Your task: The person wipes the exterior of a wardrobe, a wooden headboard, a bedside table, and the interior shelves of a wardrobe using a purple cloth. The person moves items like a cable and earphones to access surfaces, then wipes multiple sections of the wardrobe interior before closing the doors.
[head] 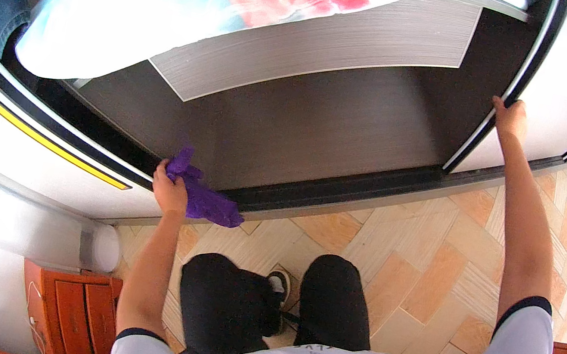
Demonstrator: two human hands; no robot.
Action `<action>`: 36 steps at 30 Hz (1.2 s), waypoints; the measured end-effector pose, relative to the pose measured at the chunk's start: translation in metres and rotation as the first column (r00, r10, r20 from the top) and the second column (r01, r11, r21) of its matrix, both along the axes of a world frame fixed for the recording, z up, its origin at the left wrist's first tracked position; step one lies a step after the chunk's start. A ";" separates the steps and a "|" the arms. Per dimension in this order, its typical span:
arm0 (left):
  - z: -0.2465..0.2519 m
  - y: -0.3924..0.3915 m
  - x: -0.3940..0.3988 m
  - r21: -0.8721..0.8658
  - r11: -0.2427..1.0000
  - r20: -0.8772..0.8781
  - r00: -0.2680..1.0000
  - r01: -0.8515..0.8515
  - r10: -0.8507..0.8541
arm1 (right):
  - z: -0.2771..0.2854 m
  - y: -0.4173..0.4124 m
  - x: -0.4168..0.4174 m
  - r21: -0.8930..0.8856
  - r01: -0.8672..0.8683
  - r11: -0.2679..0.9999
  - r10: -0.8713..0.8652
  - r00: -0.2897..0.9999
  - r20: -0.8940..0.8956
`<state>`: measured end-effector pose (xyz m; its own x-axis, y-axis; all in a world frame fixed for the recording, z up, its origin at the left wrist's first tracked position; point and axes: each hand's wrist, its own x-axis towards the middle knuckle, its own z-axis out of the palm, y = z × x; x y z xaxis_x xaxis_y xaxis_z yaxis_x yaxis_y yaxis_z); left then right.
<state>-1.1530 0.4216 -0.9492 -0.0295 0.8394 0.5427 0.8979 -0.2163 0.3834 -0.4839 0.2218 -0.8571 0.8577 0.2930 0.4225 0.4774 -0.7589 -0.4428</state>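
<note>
Before me stands a wardrobe with sliding doors, open in the middle. My left hand [170, 191] holds a crumpled purple cloth [208, 201] against the edge of the left sliding door [39, 145], which carries a yellow strip. The cloth hangs over the dark bottom track [344, 188]. On the other side, my right hand [511, 120] grips the metal edge of the right sliding door [558, 100], its fingers curled around the frame. Inside, a white, blue and red printed fabric [175, 16] drapes over a grey wood-grain panel [328, 54]. The dark wardrobe floor [327, 122] shows below it.
A reddish wooden cabinet [77, 317] with a white cable stands at lower left, near a shiny pale cylinder [16, 209]. My bent knees [338, 300] are close to the track, above the tiled floor [426, 270]. Jeans [10, 15] hang inside at far left.
</note>
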 end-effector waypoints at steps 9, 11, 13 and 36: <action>-0.186 -0.001 0.067 -0.337 0.936 -0.387 0.921 -0.105 -0.036 | -0.033 -0.013 0.047 -0.042 0.074 0.996 -0.061 0.963 0.262; -0.199 -0.005 0.086 -0.211 0.977 -0.385 0.921 -0.034 -0.051 | -0.032 -0.008 0.045 -0.038 0.085 0.996 -0.071 0.956 0.285; -0.203 -0.017 0.117 -0.298 0.947 -0.326 0.920 0.119 -0.218 | -0.033 -0.017 0.050 -0.004 0.046 0.999 -0.042 0.945 0.324; -0.176 -0.120 0.520 -0.362 -0.076 -0.022 -0.091 0.929 -0.996 | -0.006 0.001 -0.001 0.118 0.083 0.990 -0.085 0.996 0.016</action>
<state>-0.6331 0.3017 -1.1254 0.9771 -0.0637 0.2030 -0.1449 -0.8979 0.4157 -0.4846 0.2224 -0.8632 0.8679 0.1679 0.4675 0.4242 -0.7403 -0.5216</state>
